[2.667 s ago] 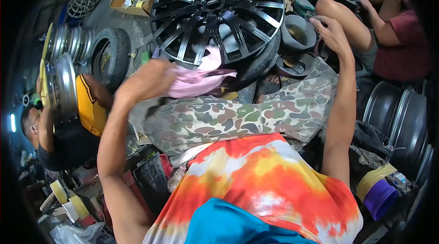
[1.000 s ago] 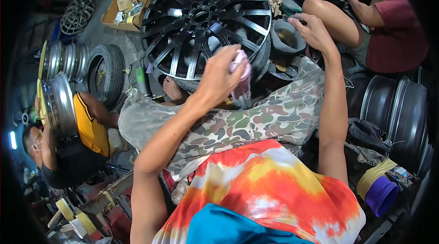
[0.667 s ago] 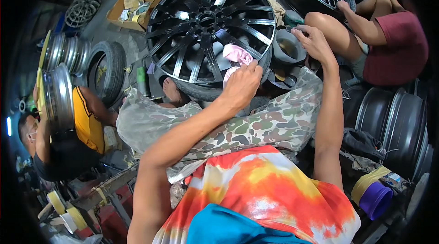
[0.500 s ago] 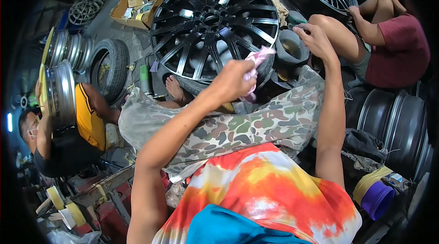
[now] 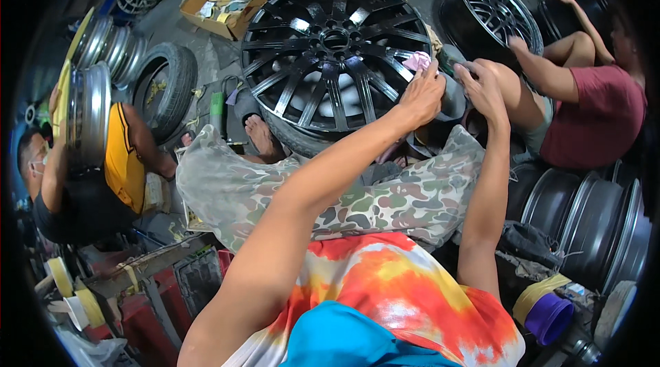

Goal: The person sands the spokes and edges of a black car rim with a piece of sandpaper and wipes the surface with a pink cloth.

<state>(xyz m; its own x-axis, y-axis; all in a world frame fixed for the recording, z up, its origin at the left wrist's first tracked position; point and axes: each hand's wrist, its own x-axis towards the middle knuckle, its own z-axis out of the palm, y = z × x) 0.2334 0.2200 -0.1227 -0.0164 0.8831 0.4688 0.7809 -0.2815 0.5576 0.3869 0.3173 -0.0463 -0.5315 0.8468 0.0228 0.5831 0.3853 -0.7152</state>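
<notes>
A glossy black multi-spoke wheel rim (image 5: pixel 335 38) lies face up in front of me on a tire (image 5: pixel 292 134). My left hand (image 5: pixel 422 96) is closed on a crumpled pale pink cloth (image 5: pixel 417 61), which is at the rim's right edge, by the ends of the spokes. Just right of it, my right hand (image 5: pixel 485 92) is raised with its fingers drawn together; whatever they hold is too small to make out. A grey bucket (image 5: pixel 452 100) stands behind and between my hands, partly covered by them.
At left, a co-worker in dark clothes (image 5: pixel 82 205) holds a silver rim (image 5: pixel 91 116). Another in a maroon shirt (image 5: pixel 605 116) sits at right by a black rim (image 5: pixel 498 13). A cardboard box (image 5: pixel 223 9), loose tire (image 5: pixel 165 92) and stacked rims (image 5: pixel 584 219) stand around.
My left hand has moved right and away from me, bringing the pink cloth to the rim's right edge. My right hand has come slightly lower, close beside it. The view has shifted a little.
</notes>
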